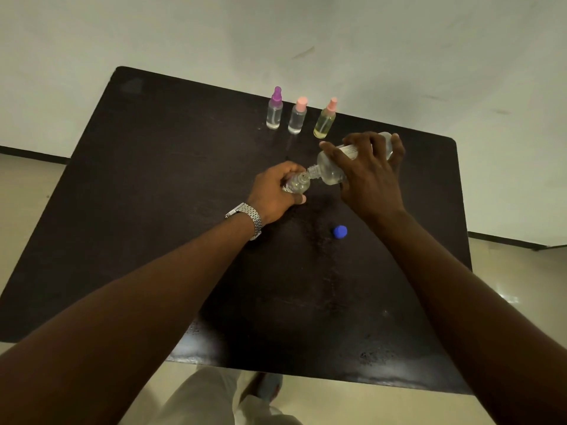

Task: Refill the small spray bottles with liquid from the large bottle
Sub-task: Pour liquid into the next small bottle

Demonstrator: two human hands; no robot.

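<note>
Over a dark table (153, 179), the right hand (368, 176) wraps round the body of the large bottle (329, 170), tipped so its neck meets the open small bottle (297, 184). The left hand (276, 188) grips the small bottle round its sides. A blue cap (340, 232) lies nearby. Both bottles look light, clear and probably slick when wet, so a mid-body hold seems safest.
</note>
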